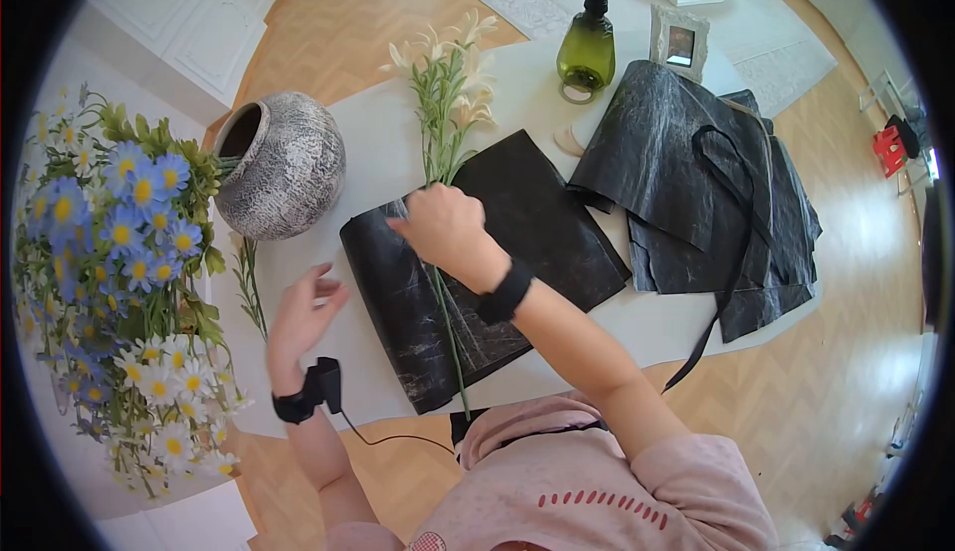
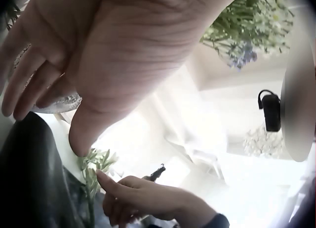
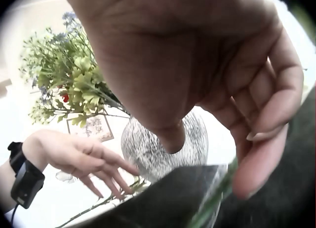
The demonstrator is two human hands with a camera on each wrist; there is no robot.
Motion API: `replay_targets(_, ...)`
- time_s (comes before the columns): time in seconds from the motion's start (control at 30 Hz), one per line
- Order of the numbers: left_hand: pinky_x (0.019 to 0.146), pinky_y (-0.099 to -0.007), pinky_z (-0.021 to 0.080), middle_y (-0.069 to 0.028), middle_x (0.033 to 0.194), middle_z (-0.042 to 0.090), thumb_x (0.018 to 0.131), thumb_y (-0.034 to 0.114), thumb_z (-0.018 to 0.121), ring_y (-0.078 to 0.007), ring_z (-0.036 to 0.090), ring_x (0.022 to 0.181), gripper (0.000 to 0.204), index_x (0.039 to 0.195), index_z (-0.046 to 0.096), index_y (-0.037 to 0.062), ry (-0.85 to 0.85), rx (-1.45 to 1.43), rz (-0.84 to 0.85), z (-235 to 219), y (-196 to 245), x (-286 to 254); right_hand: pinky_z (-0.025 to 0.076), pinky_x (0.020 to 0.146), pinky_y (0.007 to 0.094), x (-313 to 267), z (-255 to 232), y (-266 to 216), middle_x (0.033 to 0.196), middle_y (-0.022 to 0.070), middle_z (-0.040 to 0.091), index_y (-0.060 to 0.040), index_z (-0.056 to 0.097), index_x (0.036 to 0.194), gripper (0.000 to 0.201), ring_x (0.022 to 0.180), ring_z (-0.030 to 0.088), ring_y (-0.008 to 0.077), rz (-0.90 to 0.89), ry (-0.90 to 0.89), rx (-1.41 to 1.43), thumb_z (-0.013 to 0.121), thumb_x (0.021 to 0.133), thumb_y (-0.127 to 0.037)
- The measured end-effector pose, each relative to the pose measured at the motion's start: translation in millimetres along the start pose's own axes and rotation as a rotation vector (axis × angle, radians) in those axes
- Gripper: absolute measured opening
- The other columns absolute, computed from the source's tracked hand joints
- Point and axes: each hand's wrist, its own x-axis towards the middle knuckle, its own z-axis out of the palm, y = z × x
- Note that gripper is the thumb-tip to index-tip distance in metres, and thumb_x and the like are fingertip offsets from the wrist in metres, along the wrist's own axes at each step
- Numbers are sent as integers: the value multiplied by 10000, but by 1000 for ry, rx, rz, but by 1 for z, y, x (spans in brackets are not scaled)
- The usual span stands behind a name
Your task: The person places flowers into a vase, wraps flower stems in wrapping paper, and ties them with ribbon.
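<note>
A long stem of white flowers (image 1: 445,84) lies across a black wrapping sheet (image 1: 537,223) on the white table (image 1: 378,133). My right hand (image 1: 445,225) sits over the stem at the sheet's top edge. Its fingers are loosely curled, with a fingertip (image 3: 249,181) resting on the blurred green stem (image 3: 210,206) and the thumb (image 3: 170,134) apart from it. My left hand (image 1: 303,312) hovers with spread fingers (image 3: 106,169) over the table left of the sheet, holding nothing. A thin green sprig (image 1: 249,287) lies just beside it.
A speckled round vase (image 1: 284,165) stands behind the left hand. A large bunch of blue and white daisies (image 1: 119,282) fills the left. Folded black sheets with a ribbon (image 1: 706,193) lie at right. A green bottle (image 1: 587,44) and a small picture frame (image 1: 679,42) stand at the back.
</note>
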Motion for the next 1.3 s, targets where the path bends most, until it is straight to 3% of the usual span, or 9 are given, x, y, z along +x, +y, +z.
replay_targets(0.2, 696, -359, 465, -228, 959, 558, 682, 256, 667, -288, 581, 826, 645, 1174, 382, -47, 171, 215, 187, 42, 13, 33, 484, 523, 315, -34, 29, 12, 658, 110, 599, -53, 623, 693, 403, 663, 618, 246, 12, -111, -90, 665, 632, -449)
replay_targets(0.27, 806, -379, 415, -279, 969, 535, 657, 226, 686, -380, 528, 927, 658, 1150, 377, -81, 187, 248, 127, 43, 20, 41, 486, 528, 329, -33, 40, 17, 662, 116, 599, -51, 612, 672, 319, 664, 617, 251, -7, -60, -85, 668, 654, -365)
replay_targets(0.4, 763, -355, 432, -258, 932, 545, 641, 220, 700, -335, 552, 879, 648, 1131, 395, -75, 294, 199, 215, 42, 20, 54, 496, 562, 356, -25, 47, 32, 670, 121, 606, -28, 591, 654, 117, 657, 618, 258, 9, 37, -7, 599, 685, -141)
replay_targets(0.47, 722, -318, 437, -205, 902, 551, 654, 194, 690, -263, 558, 835, 592, 1106, 413, -69, 30, -90, 94, 28, 37, 50, 497, 571, 371, -21, 46, 45, 646, 135, 602, 8, 567, 648, 156, 627, 615, 256, 22, 53, 33, 558, 712, -134)
replay_targets(0.57, 688, -289, 435, -163, 872, 553, 681, 169, 667, -209, 550, 811, 527, 1087, 425, -64, 59, -474, 270, 31, 25, 60, 502, 523, 309, -14, 40, 59, 489, 116, 567, 65, 523, 590, 210, 458, 592, 222, 84, -163, 382, 506, 748, -71)
replay_targets(0.8, 772, -334, 432, -153, 1065, 495, 759, 156, 596, -219, 507, 943, 395, 1071, 441, -31, 173, -436, 391, 39, 11, 61, 501, 474, 295, -12, 25, 60, 522, 155, 575, 101, 514, 587, 290, 471, 599, 225, 128, -317, 633, 506, 799, -97)
replay_targets(1.03, 877, -403, 370, -149, 1178, 455, 801, 185, 555, -262, 433, 1100, 474, 1196, 345, 29, 300, -231, 329, 30, -4, 36, 481, 402, 277, -10, 22, 61, 541, 164, 573, 133, 488, 629, 260, 464, 599, 228, 157, -347, 703, 521, 798, -61)
replay_targets(1.23, 897, -436, 343, -175, 1213, 424, 805, 224, 557, -264, 378, 1161, 509, 1222, 324, 50, 100, -440, 278, 38, -18, 39, 473, 395, 263, -9, 21, 64, 556, 157, 579, 125, 478, 667, 254, 478, 604, 215, 165, -402, 731, 520, 808, -81)
replay_targets(1.3, 869, -387, 375, -160, 1168, 457, 802, 226, 566, -231, 431, 1098, 517, 1223, 328, 41, 265, -322, 214, 47, -27, 51, 473, 403, 257, -10, 20, 68, 569, 149, 587, 119, 484, 679, 248, 486, 607, 210, 171, -425, 753, 513, 814, -87)
